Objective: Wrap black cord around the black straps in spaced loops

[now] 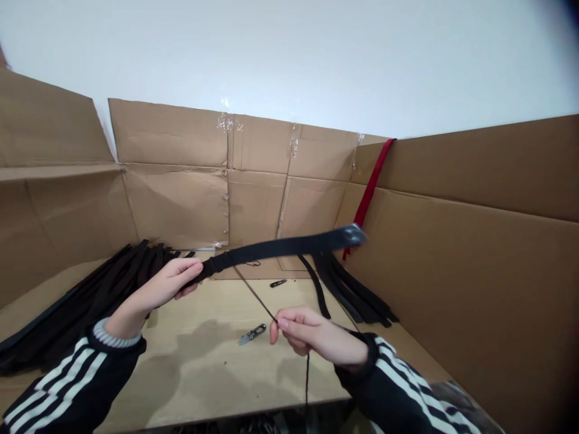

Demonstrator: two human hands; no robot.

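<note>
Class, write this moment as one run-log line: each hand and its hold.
left hand grips black strap | right hand pinches black thread | nearby: thread snips

cardboard wall (172, 175) | left pile of black straps (90, 301) | thread snips (252, 334) | red strap (370, 193)

No legible text or labels anywhere

This spot is serving as a makeshift workshop: taped cardboard sheets (176, 144) are standing around a pale tabletop (203, 380), bundles of black straps (76, 301) are lying along both sides, and small thread snips (252, 334) are resting within reach on the work surface.
</note>
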